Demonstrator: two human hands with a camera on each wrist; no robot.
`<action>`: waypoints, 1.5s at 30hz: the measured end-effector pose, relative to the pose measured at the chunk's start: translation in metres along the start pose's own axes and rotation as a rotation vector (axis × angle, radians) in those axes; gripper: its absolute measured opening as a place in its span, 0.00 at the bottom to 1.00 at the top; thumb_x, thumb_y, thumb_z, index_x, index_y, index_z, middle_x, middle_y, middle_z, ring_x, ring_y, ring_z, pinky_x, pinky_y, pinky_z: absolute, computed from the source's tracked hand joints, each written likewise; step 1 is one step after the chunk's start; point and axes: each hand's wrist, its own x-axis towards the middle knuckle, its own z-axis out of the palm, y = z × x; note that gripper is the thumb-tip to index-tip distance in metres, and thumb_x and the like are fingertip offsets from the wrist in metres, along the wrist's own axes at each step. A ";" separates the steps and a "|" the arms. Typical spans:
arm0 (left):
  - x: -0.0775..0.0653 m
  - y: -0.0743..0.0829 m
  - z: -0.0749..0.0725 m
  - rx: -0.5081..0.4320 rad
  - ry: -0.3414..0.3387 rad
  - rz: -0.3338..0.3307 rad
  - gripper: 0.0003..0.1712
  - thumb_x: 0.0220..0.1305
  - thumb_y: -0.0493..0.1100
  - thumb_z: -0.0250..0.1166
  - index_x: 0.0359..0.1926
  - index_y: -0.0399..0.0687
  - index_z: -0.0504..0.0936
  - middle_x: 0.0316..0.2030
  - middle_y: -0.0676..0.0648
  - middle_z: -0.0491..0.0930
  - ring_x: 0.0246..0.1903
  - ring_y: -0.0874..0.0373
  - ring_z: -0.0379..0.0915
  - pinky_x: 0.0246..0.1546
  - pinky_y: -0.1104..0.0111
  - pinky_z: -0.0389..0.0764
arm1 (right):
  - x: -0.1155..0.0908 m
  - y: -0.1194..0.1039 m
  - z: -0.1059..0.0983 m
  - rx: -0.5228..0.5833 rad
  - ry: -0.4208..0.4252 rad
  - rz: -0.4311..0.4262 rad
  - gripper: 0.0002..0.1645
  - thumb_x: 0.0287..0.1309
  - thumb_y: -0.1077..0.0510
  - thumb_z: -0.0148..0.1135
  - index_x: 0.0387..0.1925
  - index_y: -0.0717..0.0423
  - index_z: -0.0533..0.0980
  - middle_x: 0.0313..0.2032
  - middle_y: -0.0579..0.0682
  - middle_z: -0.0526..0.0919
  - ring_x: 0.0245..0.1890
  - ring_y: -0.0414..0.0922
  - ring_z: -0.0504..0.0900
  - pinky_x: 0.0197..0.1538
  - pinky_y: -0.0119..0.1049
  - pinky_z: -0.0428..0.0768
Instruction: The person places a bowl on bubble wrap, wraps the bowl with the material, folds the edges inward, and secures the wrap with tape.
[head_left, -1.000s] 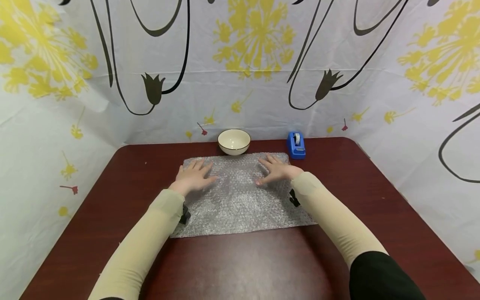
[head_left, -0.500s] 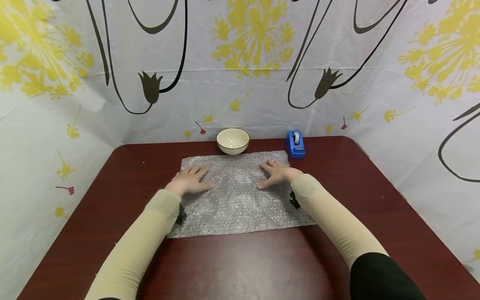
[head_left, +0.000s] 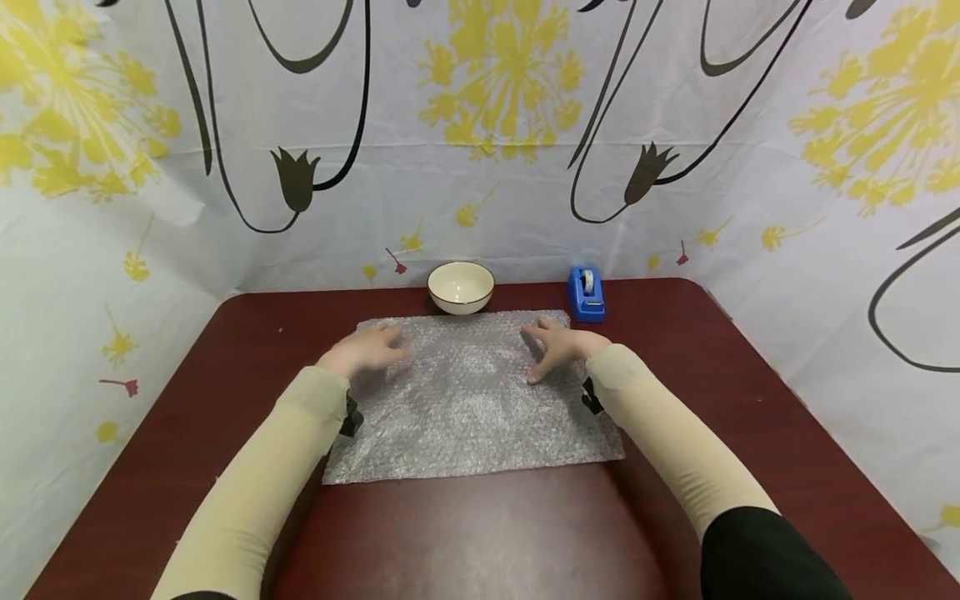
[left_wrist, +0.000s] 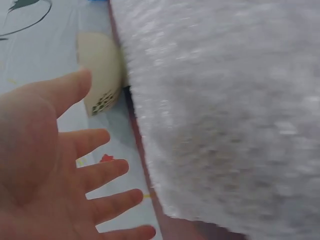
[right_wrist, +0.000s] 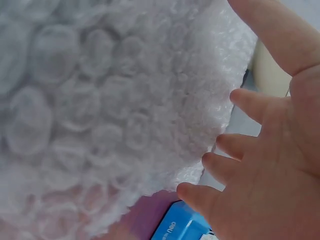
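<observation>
A sheet of clear bubble wrap (head_left: 468, 417) lies flat on the dark red table. Over its left part is my left hand (head_left: 363, 350), a little blurred, its fingers loosely straight and nothing in them. In the left wrist view that hand's fingers (left_wrist: 107, 175) are spread and stand apart from the wrap. My right hand (head_left: 561, 346) is at the sheet's upper right, thumb apart from slightly bent fingers. In the right wrist view its fingertips (right_wrist: 212, 161) overlap the wrap's edge; whether they touch it I cannot tell.
A cream bowl (head_left: 461, 298) with a dark rim stands behind the sheet's far edge. To its right, a blue tape dispenser (head_left: 586, 304) stands near the sheet's far right corner. A patterned cloth (head_left: 465, 100) hangs behind the table (head_left: 480, 533).
My left hand has lifted slightly and shifted left from its spread position on the wrap. The right hand's fingers have drawn in a little. Bowl and tape dispenser stay in place.
</observation>
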 end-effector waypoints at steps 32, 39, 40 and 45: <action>0.096 0.027 -0.017 -0.890 0.071 -0.130 0.43 0.73 0.61 0.46 0.77 0.48 0.39 0.74 0.37 0.43 0.50 0.38 0.77 0.46 0.55 0.81 | 0.002 0.007 0.017 -0.032 -0.008 0.091 0.63 0.48 0.40 0.73 0.77 0.46 0.45 0.75 0.59 0.37 0.74 0.56 0.38 0.70 0.58 0.51; 0.110 0.027 -0.013 -0.976 0.072 -0.164 0.43 0.74 0.62 0.44 0.77 0.50 0.38 0.73 0.36 0.47 0.48 0.38 0.77 0.45 0.55 0.81 | 0.002 0.006 0.016 -0.037 0.000 0.094 0.64 0.48 0.39 0.73 0.77 0.45 0.45 0.76 0.57 0.37 0.74 0.56 0.38 0.70 0.58 0.51; 0.112 0.028 -0.012 -0.984 0.077 -0.163 0.42 0.74 0.62 0.44 0.77 0.50 0.39 0.72 0.35 0.49 0.47 0.38 0.78 0.44 0.56 0.82 | 0.002 0.006 0.016 -0.041 0.000 0.095 0.64 0.48 0.39 0.73 0.77 0.45 0.45 0.76 0.57 0.37 0.74 0.55 0.38 0.70 0.57 0.51; 0.124 0.029 -0.009 -1.035 0.083 -0.148 0.40 0.75 0.60 0.42 0.77 0.47 0.41 0.66 0.31 0.59 0.42 0.40 0.80 0.41 0.58 0.83 | 0.002 0.008 0.013 -0.049 0.006 0.107 0.63 0.48 0.39 0.73 0.77 0.44 0.45 0.76 0.56 0.36 0.74 0.55 0.37 0.70 0.58 0.51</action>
